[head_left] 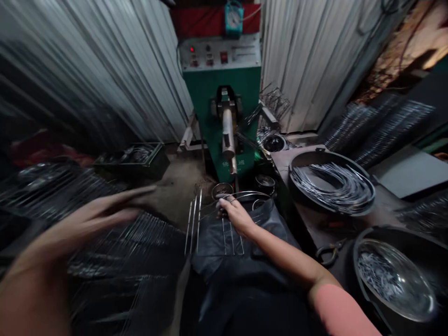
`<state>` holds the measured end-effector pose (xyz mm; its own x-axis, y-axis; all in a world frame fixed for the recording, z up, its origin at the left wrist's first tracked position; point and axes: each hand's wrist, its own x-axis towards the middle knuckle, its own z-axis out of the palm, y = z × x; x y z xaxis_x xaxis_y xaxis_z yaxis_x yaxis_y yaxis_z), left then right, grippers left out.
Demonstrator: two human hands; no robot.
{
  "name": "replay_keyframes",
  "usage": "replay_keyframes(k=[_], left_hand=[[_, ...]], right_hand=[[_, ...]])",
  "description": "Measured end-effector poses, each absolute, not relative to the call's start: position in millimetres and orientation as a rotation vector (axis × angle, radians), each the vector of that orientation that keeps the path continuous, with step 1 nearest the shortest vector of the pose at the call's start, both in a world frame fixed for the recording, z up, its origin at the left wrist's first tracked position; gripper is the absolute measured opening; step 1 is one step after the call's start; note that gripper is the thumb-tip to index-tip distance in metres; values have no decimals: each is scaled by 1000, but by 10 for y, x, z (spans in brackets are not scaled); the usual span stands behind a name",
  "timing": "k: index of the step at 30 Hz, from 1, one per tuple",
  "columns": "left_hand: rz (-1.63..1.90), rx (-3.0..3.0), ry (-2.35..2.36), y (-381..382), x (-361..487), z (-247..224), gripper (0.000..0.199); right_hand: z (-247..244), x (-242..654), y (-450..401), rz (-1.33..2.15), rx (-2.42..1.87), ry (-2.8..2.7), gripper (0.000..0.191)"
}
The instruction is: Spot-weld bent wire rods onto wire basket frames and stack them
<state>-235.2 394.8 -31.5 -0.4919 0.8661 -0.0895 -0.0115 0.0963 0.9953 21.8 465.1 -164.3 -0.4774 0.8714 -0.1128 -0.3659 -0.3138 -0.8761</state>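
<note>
My right hand (235, 213) is closed on a wire rack (199, 224) of thin straight rods and curved wires, held over my lap. The rack lies above a dark apron (241, 284). My left hand (112, 207) is off to the left, holding nothing, its fingers stretched out and apart; motion blurs it. Below and beside that hand are stacked wire racks (147, 233). Straight ahead stands a green welding machine (196, 95), its metal electrode arm (228, 130) pointing down toward the rack.
On the right-hand bench, a black pan (294, 184) holds a coil of curved wires. A shiny bowl (413, 289) nearer me holds small metal pieces, with pliers (329, 254) beside it. At left stands a metal bin (154, 163). Wire parts (388, 126) are piled at far right.
</note>
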Motion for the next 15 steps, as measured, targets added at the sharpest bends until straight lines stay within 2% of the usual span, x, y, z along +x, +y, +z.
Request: replay_keyframes(k=[3, 5, 7, 9, 11, 15], left_hand=[[1547, 1095, 1705, 4012, -2143, -305, 21], [1538, 1512, 1733, 4049, -1925, -323, 33], [1284, 1983, 1790, 4093, -1709, -383, 53], [862, 2320, 1849, 4153, -1533, -485, 64], [516, 2492, 1871, 4233, -1397, -598, 67], [291, 2574, 1855, 4397, -1177, -758, 57]], right_hand=[[-1634, 234, 4668, 1882, -766, -1049, 34], [-1623, 221, 4670, 1878, -776, -1073, 34], [-1611, 197, 4659, 1873, -789, -1103, 33], [-1603, 169, 4639, 1868, -804, -1154, 32], [-1597, 140, 4621, 1835, -811, -1235, 30], [-1604, 51, 4619, 1706, -737, -1397, 22]])
